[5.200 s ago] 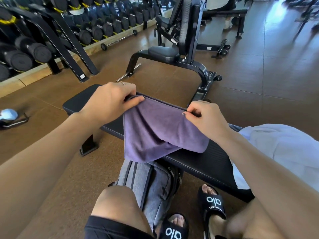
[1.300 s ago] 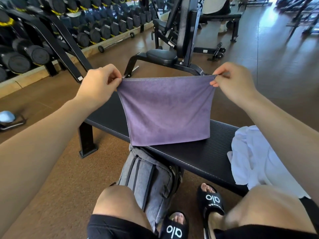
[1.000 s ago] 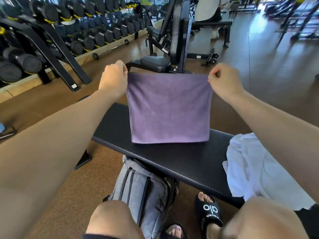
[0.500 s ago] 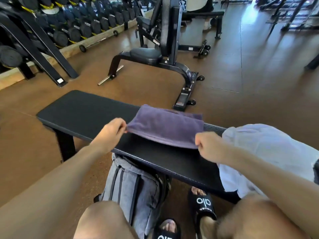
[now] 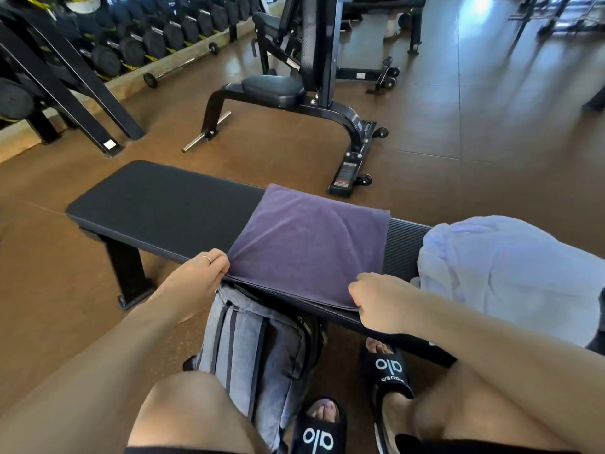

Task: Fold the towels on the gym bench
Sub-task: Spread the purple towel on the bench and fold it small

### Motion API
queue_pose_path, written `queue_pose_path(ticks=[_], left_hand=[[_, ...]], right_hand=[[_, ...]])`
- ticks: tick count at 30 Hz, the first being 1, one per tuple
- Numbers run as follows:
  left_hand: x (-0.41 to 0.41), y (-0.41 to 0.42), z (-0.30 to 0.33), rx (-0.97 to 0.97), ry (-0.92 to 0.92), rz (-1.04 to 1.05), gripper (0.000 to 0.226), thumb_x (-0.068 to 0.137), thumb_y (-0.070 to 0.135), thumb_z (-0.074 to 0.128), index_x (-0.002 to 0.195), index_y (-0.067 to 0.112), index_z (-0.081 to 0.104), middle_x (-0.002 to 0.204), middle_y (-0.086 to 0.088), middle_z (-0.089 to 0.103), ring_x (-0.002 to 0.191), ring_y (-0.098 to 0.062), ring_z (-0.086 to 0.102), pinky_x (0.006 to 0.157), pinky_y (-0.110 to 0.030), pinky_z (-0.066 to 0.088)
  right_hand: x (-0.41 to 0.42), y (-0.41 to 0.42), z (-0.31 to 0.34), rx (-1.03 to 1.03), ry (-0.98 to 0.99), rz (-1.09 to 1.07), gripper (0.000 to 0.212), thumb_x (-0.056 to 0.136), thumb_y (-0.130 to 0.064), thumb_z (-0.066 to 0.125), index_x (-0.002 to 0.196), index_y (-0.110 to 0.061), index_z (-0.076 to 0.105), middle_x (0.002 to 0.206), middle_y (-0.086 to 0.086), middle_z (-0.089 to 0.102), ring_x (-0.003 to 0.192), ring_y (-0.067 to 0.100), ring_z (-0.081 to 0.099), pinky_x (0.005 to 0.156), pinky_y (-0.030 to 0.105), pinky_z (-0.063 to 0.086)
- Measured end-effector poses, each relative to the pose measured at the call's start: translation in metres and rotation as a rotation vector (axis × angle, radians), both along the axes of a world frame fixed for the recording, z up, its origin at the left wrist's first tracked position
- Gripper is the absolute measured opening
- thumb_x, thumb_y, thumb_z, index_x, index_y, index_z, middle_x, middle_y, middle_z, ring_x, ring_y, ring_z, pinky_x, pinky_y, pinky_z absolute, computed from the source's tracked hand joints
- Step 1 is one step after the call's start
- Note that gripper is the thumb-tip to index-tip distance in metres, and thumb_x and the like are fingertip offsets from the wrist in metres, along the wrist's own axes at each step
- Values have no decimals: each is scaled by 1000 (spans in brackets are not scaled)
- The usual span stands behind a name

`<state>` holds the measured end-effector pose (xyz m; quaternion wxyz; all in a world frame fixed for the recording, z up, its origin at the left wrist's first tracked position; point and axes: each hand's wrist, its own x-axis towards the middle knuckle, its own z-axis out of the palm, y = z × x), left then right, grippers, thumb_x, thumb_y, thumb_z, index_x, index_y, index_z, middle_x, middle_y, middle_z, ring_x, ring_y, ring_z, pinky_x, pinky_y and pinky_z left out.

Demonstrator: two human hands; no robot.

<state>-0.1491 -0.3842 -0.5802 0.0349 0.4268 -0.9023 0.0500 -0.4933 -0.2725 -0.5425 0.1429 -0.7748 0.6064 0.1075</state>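
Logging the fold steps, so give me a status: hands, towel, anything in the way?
Left hand and right hand each pinch a near corner of the purple terry towel. Towel lies flat on the black padded bench. Crumpled white towel beside it, apart.

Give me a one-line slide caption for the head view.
Both hands, left and right, pinch the near corners of a purple towel on the bench, white towel waiting alongside.

Purple terry towel (image 5: 307,247) flat mid-top on black padded gym bench (image 5: 157,204), reaching its near edge; crumpled white towel (image 5: 510,273) at right end; grey fabric backpack (image 5: 255,352) probably under near edge.
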Motion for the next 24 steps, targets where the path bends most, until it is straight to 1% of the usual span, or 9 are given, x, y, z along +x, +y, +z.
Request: queue_pose_path(ticks=[3,6,11,15,16,17,20,22,24], left_hand=[[2,1,4,-66,-71,-48,17,84,2,72,90,14,63,95,-2,60,80,-22,61,72,-35,55],[-4,-2,8,-103,-164,-77,20,79,1,72,89,16,62,93,-2,62,82,-24,62,77,-35,53],[-7,-2,18,-94,-284,-73,31,66,-2,73,84,20,58,86,3,59,77,-20,59,74,-32,50],[-5,0,20,-106,-340,-59,19,79,11,73,92,21,64,98,2,65,89,-20,64,83,-34,52],[-10,1,22,-121,-323,-52,12,87,19,65,98,21,65,104,1,67,96,-22,65,87,-36,52],[-19,3,26,-120,-292,-14,20,93,28,50,105,22,65,110,0,68,104,-23,65,93,-38,51],[-72,14,34,27,-81,53,64,94,46,15,133,21,58,130,-4,62,126,-27,57,107,-41,40],[-116,21,33,156,-9,60,73,94,58,11,152,26,42,151,-5,47,144,-27,39,118,-43,27],[-149,23,24,255,-47,91,65,101,61,18,161,36,17,168,-2,18,155,-25,12,125,-48,10]], right_hand=[[2,2,0,12,-12,3,17,96,-17,52,109,-11,60,95,2,50,85,25,57,71,31,38],[0,2,0,45,-19,9,4,94,-16,53,96,-17,57,100,6,59,88,26,61,68,28,39],[0,5,1,112,-77,4,9,96,-17,53,90,-21,48,98,4,59,82,21,58,63,21,36],[-3,6,13,165,-103,5,17,92,-27,56,88,-10,60,96,10,68,82,25,64,67,31,50],[-5,3,17,167,-141,-24,23,91,-33,57,90,-11,64,94,8,69,83,24,65,71,34,53],[-8,-1,20,147,-192,-70,26,91,-40,57,92,-15,65,93,4,69,85,22,65,74,35,53],[-14,-26,18,-60,-289,-193,27,101,-39,46,110,-18,59,103,1,64,98,22,63,78,32,45],[-15,-46,8,-134,-256,-170,42,105,-34,36,142,-16,45,134,8,56,121,29,56,94,38,47],[-10,-64,-4,-163,-170,-91,53,106,-34,31,156,-17,24,157,9,36,139,31,40,111,44,38]])
